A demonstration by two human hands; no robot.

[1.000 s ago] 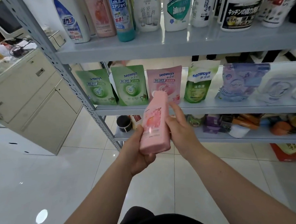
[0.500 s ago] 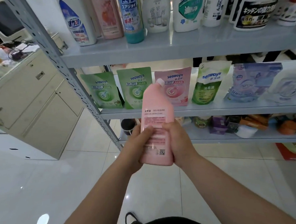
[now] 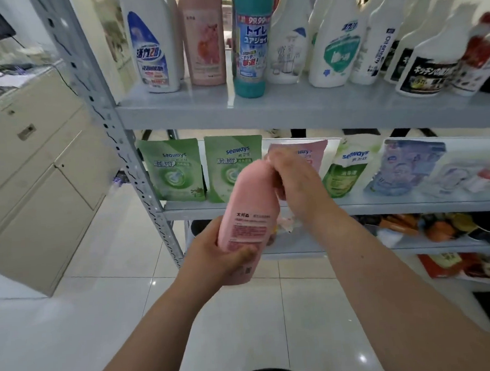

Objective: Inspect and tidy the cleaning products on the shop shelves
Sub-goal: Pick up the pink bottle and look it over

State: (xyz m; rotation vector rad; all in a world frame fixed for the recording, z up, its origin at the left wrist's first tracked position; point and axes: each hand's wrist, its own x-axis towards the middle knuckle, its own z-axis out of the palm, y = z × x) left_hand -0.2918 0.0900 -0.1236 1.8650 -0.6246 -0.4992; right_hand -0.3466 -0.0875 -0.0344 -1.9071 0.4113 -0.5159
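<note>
While the left hand grips the base of the pink bottle and the right hand curls over its neck and cap, the bottle hangs tilted in the air in front of the middle shelf, back label toward the camera. If the right hand twists the cap loose, liquid could leak onto the floor tiles. If either grip slackens, the smooth plastic may slip. Lifting it toward the top shelf risks toppling the closely packed teal bottle.

Bottles along the top shelf, pouches on the shelf beneath, perhaps packets lower down, cabinet at left.
</note>
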